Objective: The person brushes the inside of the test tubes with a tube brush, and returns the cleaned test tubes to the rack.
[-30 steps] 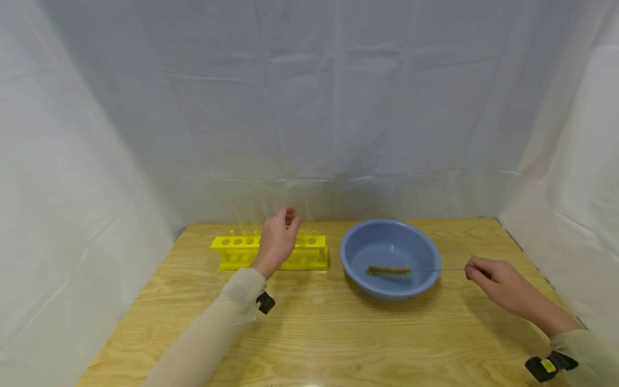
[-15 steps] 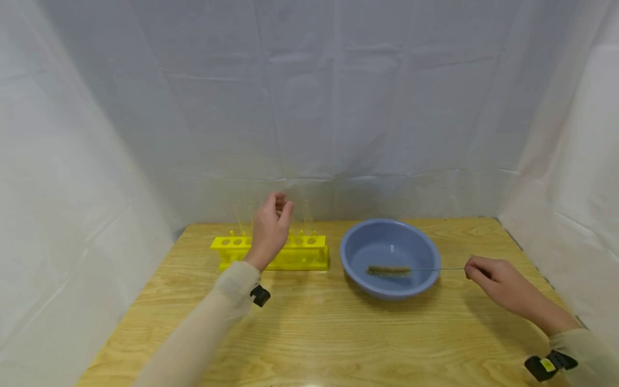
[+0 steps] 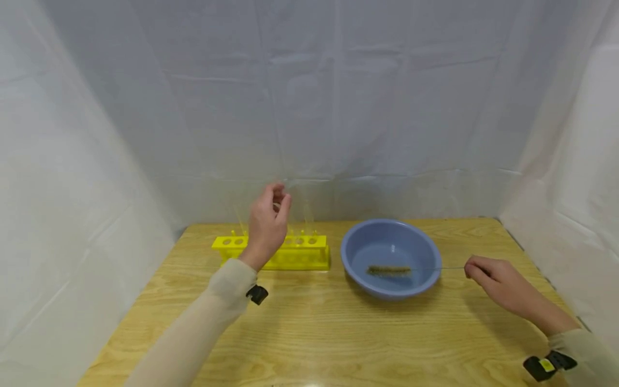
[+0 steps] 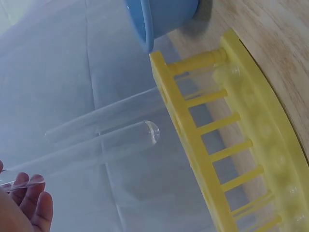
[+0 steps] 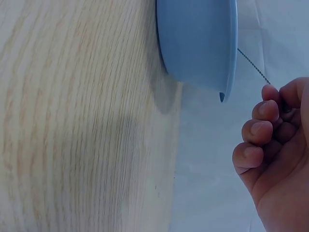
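My left hand (image 3: pixel 266 226) is raised over the yellow test tube rack (image 3: pixel 302 263), gripping a clear test tube (image 4: pixel 96 151) near its mouth. In the left wrist view the tube's rounded bottom is outside the rack, apart from its top plate. Another clear test tube (image 4: pixel 108 112) stands in the rack beside it. My right hand (image 3: pixel 503 285) pinches the thin twisted wire handle (image 5: pixel 253 64) of a test tube brush. The brush's bristle head (image 3: pixel 388 270) lies within the outline of the blue basin (image 3: pixel 391 250); whether it touches the basin cannot be told.
The wooden table (image 3: pixel 314 333) carries the rack on the left and the basin right of it. White sheeting (image 3: pixel 309 107) closes off the back and both sides. More clear tubes (image 3: pixel 308 215) stand in the rack, hard to make out.
My left hand has moved up and slightly left above the rack, and the fingers now sit higher. The right hand, brush and basin stay practically where they were.
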Action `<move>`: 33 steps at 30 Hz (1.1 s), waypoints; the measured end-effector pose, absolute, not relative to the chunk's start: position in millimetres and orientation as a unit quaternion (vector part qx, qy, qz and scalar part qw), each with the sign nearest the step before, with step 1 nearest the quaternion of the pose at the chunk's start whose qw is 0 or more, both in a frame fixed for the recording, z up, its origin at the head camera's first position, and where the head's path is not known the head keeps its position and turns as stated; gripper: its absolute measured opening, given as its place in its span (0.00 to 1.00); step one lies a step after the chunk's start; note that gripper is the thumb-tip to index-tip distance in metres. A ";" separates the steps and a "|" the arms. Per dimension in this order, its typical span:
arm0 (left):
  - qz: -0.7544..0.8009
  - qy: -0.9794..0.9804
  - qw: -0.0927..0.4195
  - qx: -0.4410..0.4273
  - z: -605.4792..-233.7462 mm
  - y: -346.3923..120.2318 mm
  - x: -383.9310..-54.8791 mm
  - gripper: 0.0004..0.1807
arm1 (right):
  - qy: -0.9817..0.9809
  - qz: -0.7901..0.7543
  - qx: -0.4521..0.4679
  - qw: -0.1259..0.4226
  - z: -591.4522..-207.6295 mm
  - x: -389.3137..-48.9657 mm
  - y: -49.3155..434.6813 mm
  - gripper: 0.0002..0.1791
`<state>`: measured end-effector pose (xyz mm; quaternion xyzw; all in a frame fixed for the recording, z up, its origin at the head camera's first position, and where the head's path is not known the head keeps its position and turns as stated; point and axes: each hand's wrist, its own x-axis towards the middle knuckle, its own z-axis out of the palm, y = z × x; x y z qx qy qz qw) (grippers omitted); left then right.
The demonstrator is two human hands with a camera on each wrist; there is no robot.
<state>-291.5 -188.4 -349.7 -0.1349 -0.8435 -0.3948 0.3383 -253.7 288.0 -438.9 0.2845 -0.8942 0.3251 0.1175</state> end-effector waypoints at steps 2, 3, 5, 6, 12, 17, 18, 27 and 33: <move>-0.384 -0.847 0.339 -0.141 -349.8 -186.7 -288.5 0.16 | -0.892 0.331 0.284 0.121 -439.0 -253.9 287.3 0.14; -0.379 -0.849 0.338 -0.145 -350.2 -185.8 -287.1 0.16 | -0.890 0.335 0.283 0.124 -439.1 -254.1 287.0 0.14; -0.372 -0.852 0.335 -0.152 -351.5 -184.4 -284.8 0.16 | -0.887 0.342 0.283 0.128 -438.8 -254.4 287.0 0.14; -0.370 -0.853 0.333 -0.156 -352.3 -183.5 -283.7 0.16 | -0.885 0.346 0.282 0.130 -438.4 -254.3 287.3 0.13; -0.350 -0.858 0.325 -0.188 -358.8 -178.7 -279.0 0.15 | -0.882 0.370 0.261 0.129 -432.7 -252.8 288.6 0.14; -0.328 -0.858 0.322 -0.227 -367.2 -174.3 -277.0 0.14 | -0.874 0.399 0.247 0.129 -427.0 -251.0 289.0 0.15; -0.324 -0.860 0.319 -0.232 -369.4 -172.9 -276.2 0.14 | -0.870 0.406 0.246 0.130 -426.8 -251.4 289.7 0.15; -0.310 -0.873 0.255 -0.278 -391.8 -157.4 -273.3 0.15 | -0.861 0.450 0.215 0.102 -418.4 -251.4 293.4 0.16; -0.295 -0.891 0.199 -0.281 -404.5 -148.0 -271.5 0.16 | -0.857 0.461 0.214 0.087 -411.5 -249.4 294.5 0.19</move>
